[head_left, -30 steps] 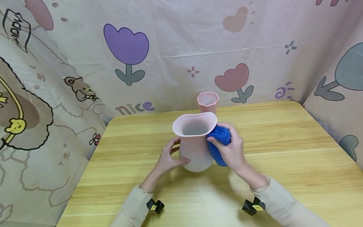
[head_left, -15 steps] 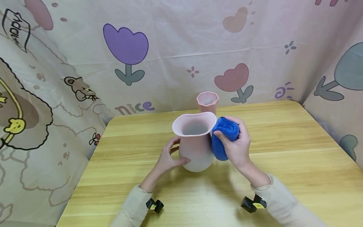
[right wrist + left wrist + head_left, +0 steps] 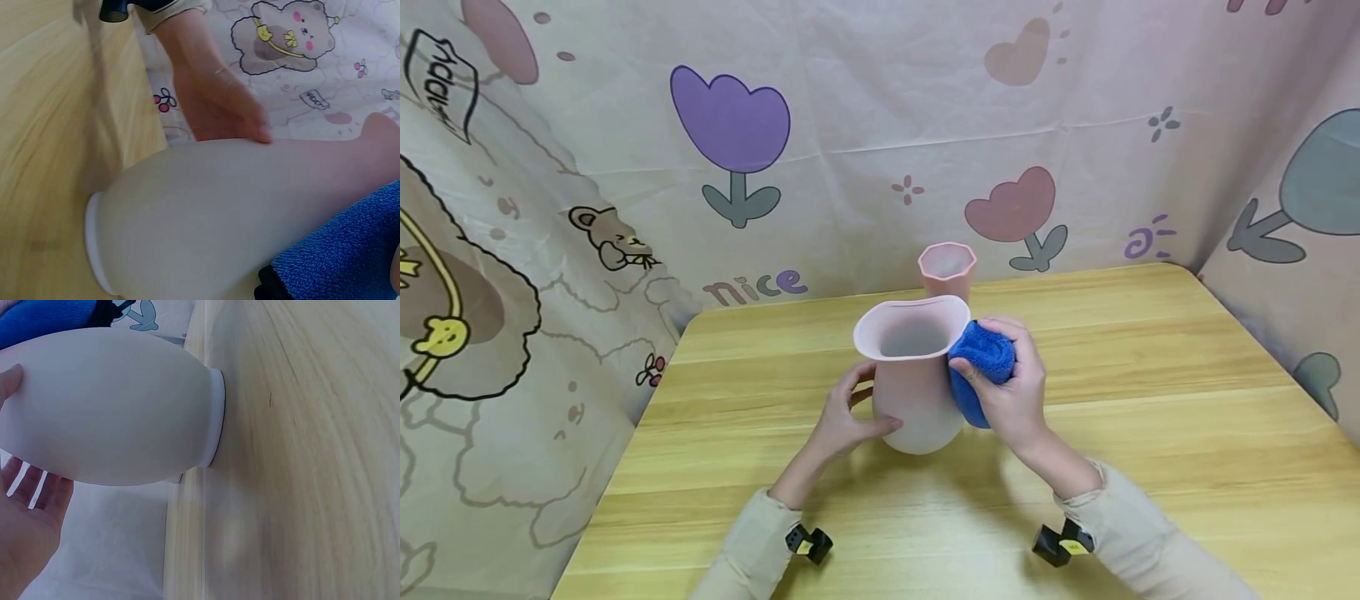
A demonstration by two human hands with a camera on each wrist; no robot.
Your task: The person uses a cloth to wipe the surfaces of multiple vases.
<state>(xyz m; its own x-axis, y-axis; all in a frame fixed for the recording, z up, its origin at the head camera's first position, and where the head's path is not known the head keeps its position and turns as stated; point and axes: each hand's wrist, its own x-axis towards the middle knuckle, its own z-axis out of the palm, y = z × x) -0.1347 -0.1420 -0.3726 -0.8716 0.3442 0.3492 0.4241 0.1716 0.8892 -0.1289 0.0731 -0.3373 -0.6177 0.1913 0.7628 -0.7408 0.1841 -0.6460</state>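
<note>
A pink-to-white vase (image 3: pixel 917 400) with a wide wavy mouth stands upright on the table. My left hand (image 3: pixel 842 421) grips its left side, with the thumb on the front and the fingers behind. In the left wrist view the vase's white base ring (image 3: pixel 215 419) rests on the wood. Bunched in my right hand (image 3: pixel 1022 400) is a folded blue towel (image 3: pixel 992 354), thumb in front and fingers on its far side. The towel lies along the vase's right side, just under the flared rim. The right wrist view shows its fuzzy surface overlapping the vase.
Behind the vase, near the table's back edge, is a smaller pink cup-shaped vessel (image 3: pixel 947 267) with an angular rim, partly hidden. The wooden table (image 3: pixel 1150 375) backs onto a printed cloth (image 3: pixel 865 100), which also hangs at both sides.
My right hand swung the blue towel slightly up and right, away from the vase, then brought it back left and down against its side. My left hand and the vase kept their place.
</note>
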